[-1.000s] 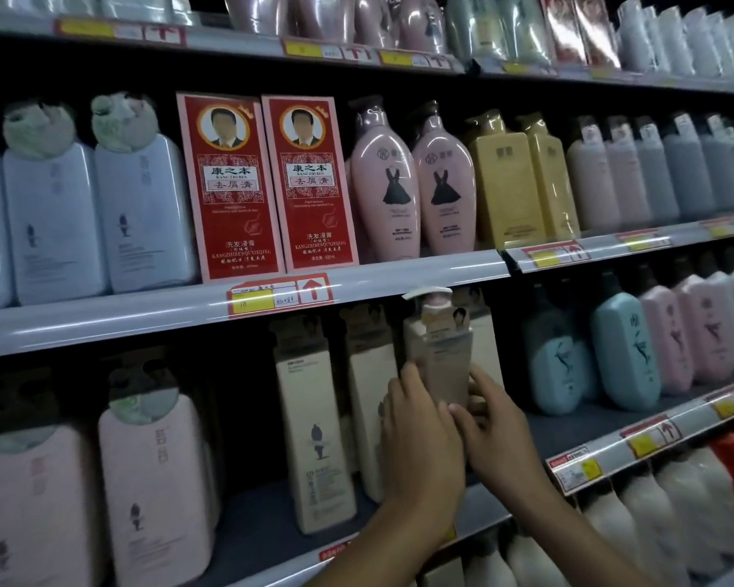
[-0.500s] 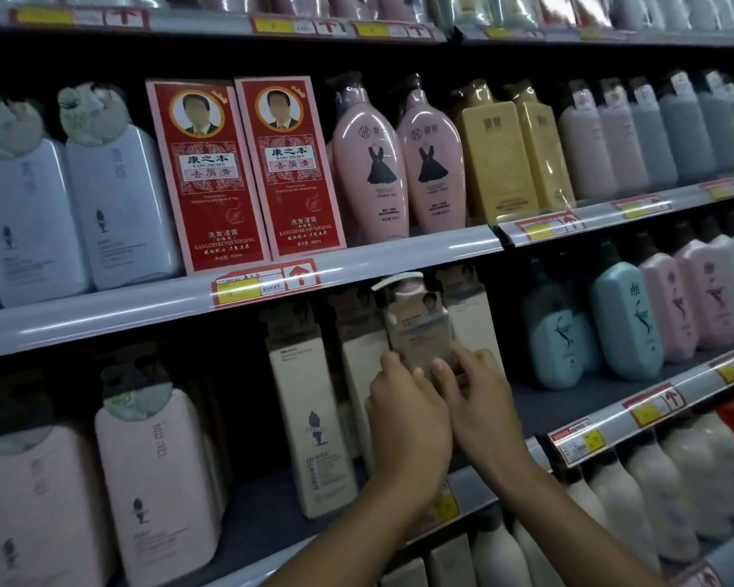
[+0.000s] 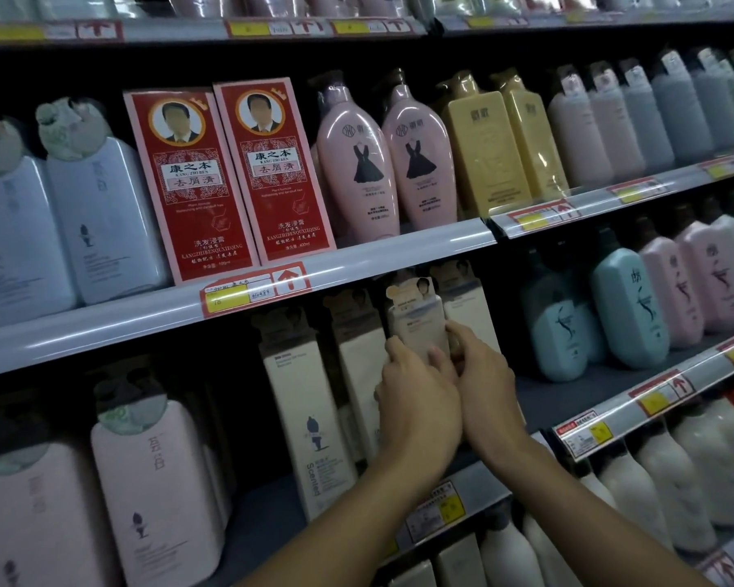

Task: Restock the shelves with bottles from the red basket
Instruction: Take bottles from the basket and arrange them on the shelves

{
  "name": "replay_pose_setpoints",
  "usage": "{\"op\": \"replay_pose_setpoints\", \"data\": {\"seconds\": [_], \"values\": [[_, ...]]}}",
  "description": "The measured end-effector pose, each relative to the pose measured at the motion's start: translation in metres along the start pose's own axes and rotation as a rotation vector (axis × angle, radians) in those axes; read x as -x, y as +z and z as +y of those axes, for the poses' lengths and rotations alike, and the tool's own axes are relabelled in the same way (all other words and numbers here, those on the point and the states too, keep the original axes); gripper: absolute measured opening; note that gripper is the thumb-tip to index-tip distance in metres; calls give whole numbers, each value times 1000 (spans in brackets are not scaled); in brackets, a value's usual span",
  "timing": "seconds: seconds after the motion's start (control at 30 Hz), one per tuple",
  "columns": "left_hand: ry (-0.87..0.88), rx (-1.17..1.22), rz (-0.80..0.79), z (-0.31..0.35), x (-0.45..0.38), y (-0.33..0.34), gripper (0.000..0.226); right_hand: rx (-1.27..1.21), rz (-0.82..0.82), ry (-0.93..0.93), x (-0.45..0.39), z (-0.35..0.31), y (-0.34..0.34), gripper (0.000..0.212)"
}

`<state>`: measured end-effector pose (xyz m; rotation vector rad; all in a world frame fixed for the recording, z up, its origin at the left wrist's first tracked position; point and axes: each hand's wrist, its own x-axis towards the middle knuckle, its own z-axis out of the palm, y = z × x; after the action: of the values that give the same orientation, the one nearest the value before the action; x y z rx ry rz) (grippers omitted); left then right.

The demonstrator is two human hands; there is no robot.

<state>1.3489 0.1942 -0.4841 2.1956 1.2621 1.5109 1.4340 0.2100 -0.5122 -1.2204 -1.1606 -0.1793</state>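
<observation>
Both of my hands hold a cream rectangular bottle [image 3: 418, 319] with a paper tag at its neck, upright inside the middle shelf. My left hand [image 3: 416, 400] grips its left side and lower front. My right hand [image 3: 486, 383] grips its right side. The bottle stands between matching cream bottles: one on its left [image 3: 357, 362], one behind on its right [image 3: 467, 298]. A taller cream bottle [image 3: 310, 413] marked "Scented" stands further left. The bottle's base is hidden by my hands. The red basket is out of view.
The shelf rail [image 3: 335, 264] with a price tag runs just above the held bottle. Red boxes [image 3: 234, 175], pink bottles [image 3: 359, 163] and yellow bottles [image 3: 484, 146] fill the shelf above. A teal bottle [image 3: 628, 307] stands right. White bottles [image 3: 653, 485] fill the lowest shelf.
My hands have pushed the cream bottle deeper into the shelf among the matching bottles. The view has shifted a little downward and closer.
</observation>
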Motion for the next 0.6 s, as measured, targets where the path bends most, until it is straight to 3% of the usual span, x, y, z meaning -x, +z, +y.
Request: {"op": "replay_pose_setpoints", "data": {"seconds": [0.23, 0.4, 0.6], "values": [[-48, 4, -113, -5, -5, -4, 24, 74, -48, -1, -6, 1, 8, 24], [-158, 137, -194, 2, 6, -1, 38, 128, -153, 36, -6, 1, 10, 27], [-235, 261, -191, 1, 13, 10, 34, 79, -112, 38, 4, 7, 4, 31]]}}
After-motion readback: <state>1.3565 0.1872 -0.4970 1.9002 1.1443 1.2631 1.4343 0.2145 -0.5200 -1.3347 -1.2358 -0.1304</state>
